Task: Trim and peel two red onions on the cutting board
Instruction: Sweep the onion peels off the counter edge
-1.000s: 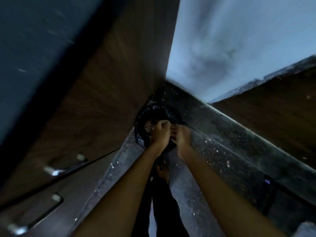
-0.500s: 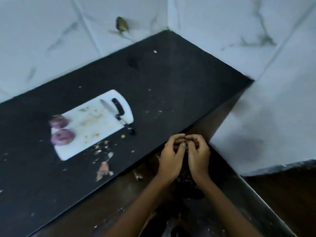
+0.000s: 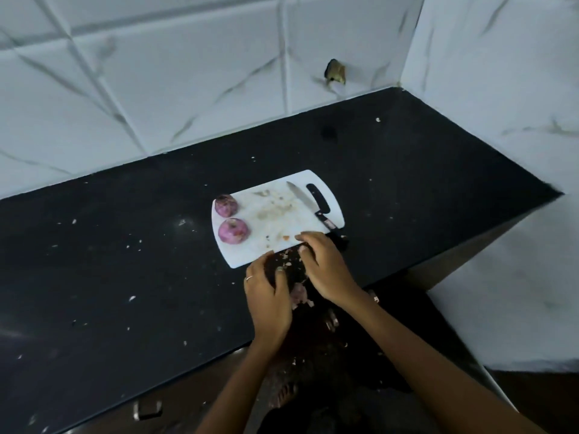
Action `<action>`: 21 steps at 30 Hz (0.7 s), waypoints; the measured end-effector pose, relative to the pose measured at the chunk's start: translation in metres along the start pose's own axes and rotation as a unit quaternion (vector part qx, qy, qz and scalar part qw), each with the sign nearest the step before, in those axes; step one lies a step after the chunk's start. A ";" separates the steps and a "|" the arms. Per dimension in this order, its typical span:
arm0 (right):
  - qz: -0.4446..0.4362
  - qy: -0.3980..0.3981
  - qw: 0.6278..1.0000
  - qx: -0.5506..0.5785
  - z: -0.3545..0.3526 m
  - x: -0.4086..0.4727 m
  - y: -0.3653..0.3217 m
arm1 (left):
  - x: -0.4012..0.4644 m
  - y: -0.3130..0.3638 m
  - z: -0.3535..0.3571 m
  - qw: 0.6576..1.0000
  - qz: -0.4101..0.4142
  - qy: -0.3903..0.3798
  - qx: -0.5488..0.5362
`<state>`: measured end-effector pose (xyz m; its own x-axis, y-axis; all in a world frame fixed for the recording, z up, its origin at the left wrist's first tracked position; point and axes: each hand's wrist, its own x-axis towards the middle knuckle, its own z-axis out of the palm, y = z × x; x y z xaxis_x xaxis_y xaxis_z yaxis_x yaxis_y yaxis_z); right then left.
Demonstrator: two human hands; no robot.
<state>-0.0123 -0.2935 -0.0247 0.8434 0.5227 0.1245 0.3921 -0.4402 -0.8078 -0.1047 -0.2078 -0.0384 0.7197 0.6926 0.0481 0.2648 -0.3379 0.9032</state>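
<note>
Both hands by cutting board (image 3: 300, 189) — 2 peeled onions (image 3: 234, 230) on it.

left hand (image 3: 266, 296): fingers loosely curved | right hand (image 3: 326, 267): palm down, fingers extended

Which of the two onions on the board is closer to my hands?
The nearer onion, at the cutting board's front-left; the other onion sits behind it.
</note>
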 end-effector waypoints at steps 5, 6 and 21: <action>0.052 -0.167 0.951 -0.255 0.033 0.050 0.004 | 0.018 -0.027 -0.020 1.000 -0.024 -0.019 -0.004; 0.052 -0.191 0.938 -0.285 0.039 0.053 0.007 | 0.020 -0.031 -0.020 0.999 -0.027 -0.032 -0.006; 0.112 -0.032 0.955 -0.273 0.041 0.000 0.038 | 0.016 -0.040 0.000 0.998 0.029 -0.052 -0.024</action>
<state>-0.0125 -0.2807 -0.0794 0.9115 0.4060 -0.0658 0.3519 -0.8527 -0.3860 -0.1033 -0.1834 -0.0737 0.7962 0.6021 0.0594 0.1908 -0.3430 0.9198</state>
